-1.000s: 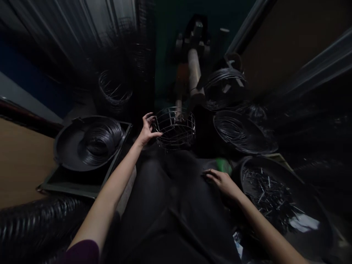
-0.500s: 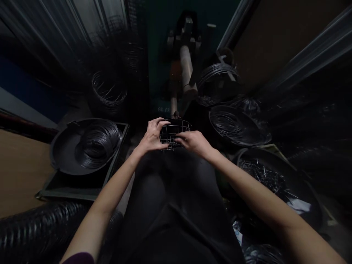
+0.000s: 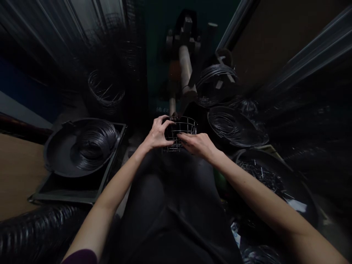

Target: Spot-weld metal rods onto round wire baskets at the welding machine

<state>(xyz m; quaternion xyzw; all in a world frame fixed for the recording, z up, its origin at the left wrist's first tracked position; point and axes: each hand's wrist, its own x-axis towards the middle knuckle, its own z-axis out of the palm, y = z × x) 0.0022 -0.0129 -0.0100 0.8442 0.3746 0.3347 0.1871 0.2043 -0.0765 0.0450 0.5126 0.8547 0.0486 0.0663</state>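
Observation:
A small round wire basket (image 3: 189, 126) is held above my dark-clad lap, close below the end of a machine's arm (image 3: 172, 104). My left hand (image 3: 157, 135) grips its left side, with the thumb low and the fingers curled over the upper rim. My right hand (image 3: 200, 145) is closed at the basket's right front, fingertips pressed together against the wires. Whether a loose piece of wire lies between those fingertips is too dark to see.
A wide pan (image 3: 59, 146) with stacked wire rings (image 3: 96, 143) stands at left on a metal frame. To the right are a pan of wire rings (image 3: 225, 123) and a pan of short wire pieces (image 3: 260, 174). A thick machine cylinder (image 3: 185, 66) projects ahead.
The basket has shifted slightly right and is turned a little, and both hands have moved with it. My right fingers now sit closer together at its front. The view has also shifted slightly.

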